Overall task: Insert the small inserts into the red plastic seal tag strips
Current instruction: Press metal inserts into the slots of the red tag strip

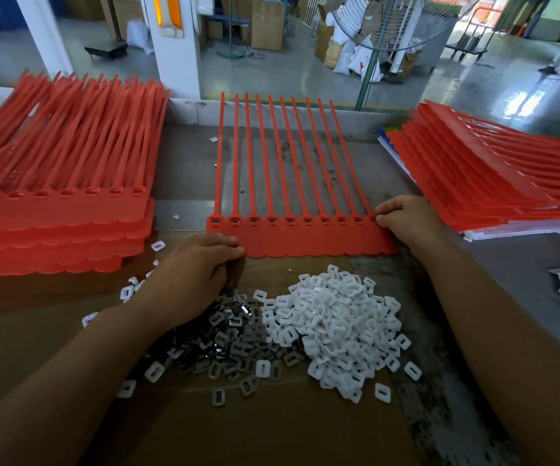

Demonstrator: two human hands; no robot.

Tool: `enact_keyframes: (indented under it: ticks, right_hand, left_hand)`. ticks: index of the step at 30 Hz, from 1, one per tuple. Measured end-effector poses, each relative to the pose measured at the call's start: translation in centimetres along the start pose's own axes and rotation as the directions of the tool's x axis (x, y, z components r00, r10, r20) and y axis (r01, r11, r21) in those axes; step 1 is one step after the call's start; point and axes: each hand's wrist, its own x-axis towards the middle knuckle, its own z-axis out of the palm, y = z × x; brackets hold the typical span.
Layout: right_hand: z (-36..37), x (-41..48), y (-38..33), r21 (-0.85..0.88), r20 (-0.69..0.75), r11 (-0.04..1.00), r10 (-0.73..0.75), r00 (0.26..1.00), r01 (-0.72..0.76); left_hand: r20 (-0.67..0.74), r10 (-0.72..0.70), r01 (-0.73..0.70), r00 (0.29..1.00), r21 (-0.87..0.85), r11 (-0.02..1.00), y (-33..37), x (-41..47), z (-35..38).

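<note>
So the red seal tag sheet [305, 237] is lying flat on the bench [184, 183] dead ahead of you, just past both piles. Its row of heads faces you and the long tails run straight away from you, so the sockets line up left to right across your reach. Your right hand [406, 220] is the one on it, fingers curled with the tips pinched at the rightmost head. I can't tell if there's an insert under them. Your left hand [197, 274] sits just short of the sheet's near-left corner, fingers curled down over the top of the metal inserts [224, 341]. Whether it's got any is hidden, so no call there. The white inserts [332, 317] are heaped between your arms on the cardboard [271, 432], a bit nearer your right. Every socket looks like it has something dark in it, so I'd guess metal's seated. More red stacks sit to the left [56, 216] and right [490, 183].
</note>
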Motion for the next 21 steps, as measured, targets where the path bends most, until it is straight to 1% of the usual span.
enact_keyframes:
  ticks: [3, 5, 6, 8, 10, 13, 16, 18, 21]
  right_hand:
    - [-0.2, -1.1, -0.2, -0.107, 0.015, 0.989, -0.102, 0.995, 0.103]
    - [-0.1, -2.5, -0.7, -0.177, 0.022, 0.958, -0.226, 0.974, 0.226]
    - [0.0, -3.3, -1.0, -0.196, 0.044, 0.933, -0.298, 0.953, 0.301]
    - [0.3, -4.9, -1.8, -0.207, 0.149, 0.871, -0.423, 0.894, 0.446]
    - [0.5, -6.3, -2.7, -0.197, 0.26, 0.816, -0.491, 0.832, 0.543]
    - [0.7, -8.0, -4.3, -0.169, 0.367, 0.76, -0.543, 0.755, 0.628]
    - [1.1, -9.6, -5.2, -0.201, 0.461, 0.712, -0.537, 0.707, 0.673]
    - [1.6, -10.3, -5.3, -0.23, 0.5, 0.698, -0.513, 0.697, 0.678]
    - [2.0, -10.6, -5.3, -0.269, 0.522, 0.701, -0.471, 0.711, 0.661]
  left_hand:
    - [0.003, -0.001, 0.001, 1.0, -0.004, 1.0, 0.0, 0.0, 0.0]
    - [-0.002, -0.002, 0.002, 1.0, -0.007, 1.0, 0.0, 0.0, 0.1]
    - [-0.004, -0.003, 0.003, 1.0, -0.008, 1.0, -0.1, 0.0, 0.1]
    - [-0.003, -0.006, 0.005, 1.0, -0.01, 1.0, -0.1, 0.0, 0.2]
    - [-0.001, -0.007, 0.007, 1.0, -0.016, 1.0, -0.1, 0.0, 0.2]
    - [-0.002, -0.007, 0.007, 1.0, -0.022, 1.0, -0.2, 0.0, 0.2]
    - [-0.007, -0.007, 0.007, 1.0, -0.021, 1.0, -0.2, -0.1, 0.2]
    - [-0.006, -0.005, 0.005, 1.0, -0.016, 1.0, -0.2, -0.1, 0.2]
    - [-0.007, 0.001, -0.001, 1.0, -0.015, 1.0, -0.2, 0.0, 0.2]
